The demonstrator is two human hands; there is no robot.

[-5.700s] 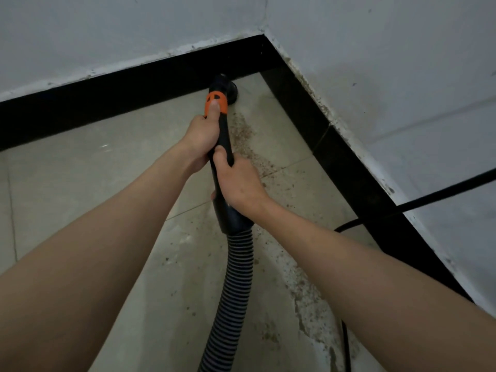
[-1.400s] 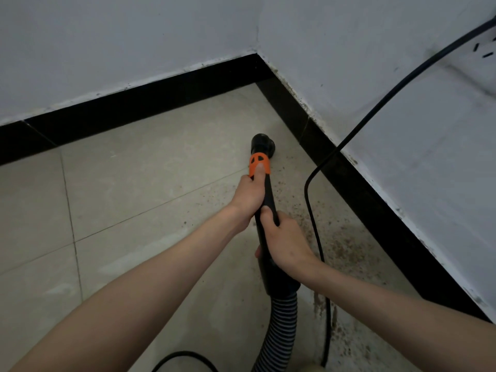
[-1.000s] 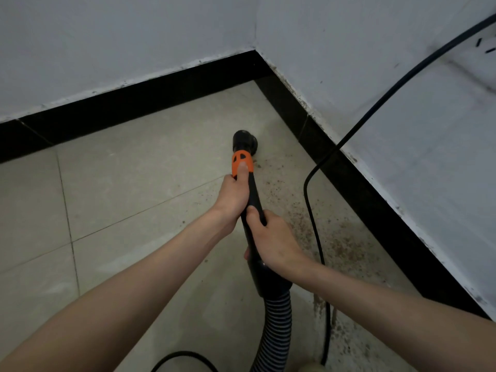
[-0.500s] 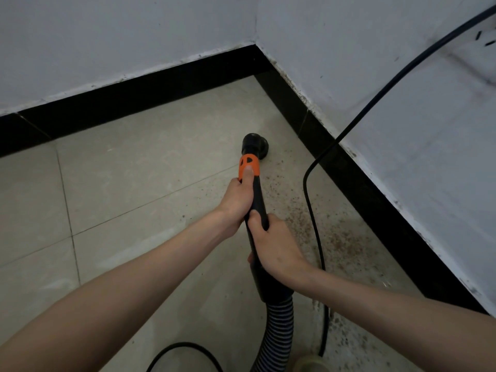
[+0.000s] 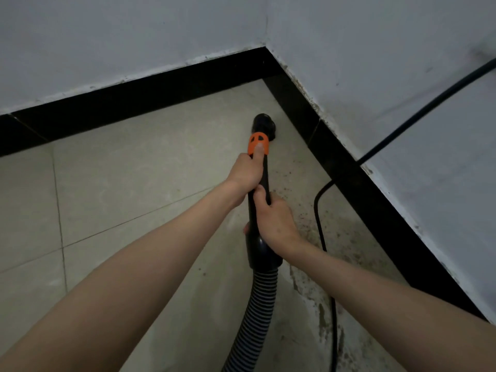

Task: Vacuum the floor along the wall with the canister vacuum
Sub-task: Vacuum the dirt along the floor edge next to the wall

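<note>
**Both hands working the wand toward the corner**

The floor (image 5: 120, 189) on the left is showing pale, glossy tiles with thin grout lines, and it is meeting a black skirting (image 5: 139, 100) under a matt grey-white wall (image 5: 107, 36). The left hand (image 5: 247, 174) is wrapping the upper part of the black wand (image 5: 264, 181), its thumb lying along the orange collar (image 5: 258, 146). Beyond that collar the round black nozzle (image 5: 264, 126) is sitting on the tile, near the right-hand skirting and short of the corner. The right hand (image 5: 276, 224) is gripping the wand lower down, fingers curled round it, just above the flared cuff where the ribbed grey-and-black hose (image 5: 259, 312) is joining and trailing off the bottom edge.

By my reading, the step in hand is a pass along the right wall. Dark, gritty specks (image 5: 311, 232) and a pale streaky stain are lying on the tile between the hose and the skirting, so that strip is not yet done. The next move is calling for the nozzle to be drawn across that grit, kept flat and close to the skirting.

Further right, a thin black power cord (image 5: 319, 218) is hanging off the wall and running down over the dirty strip; it is likely to need steering round.
</note>
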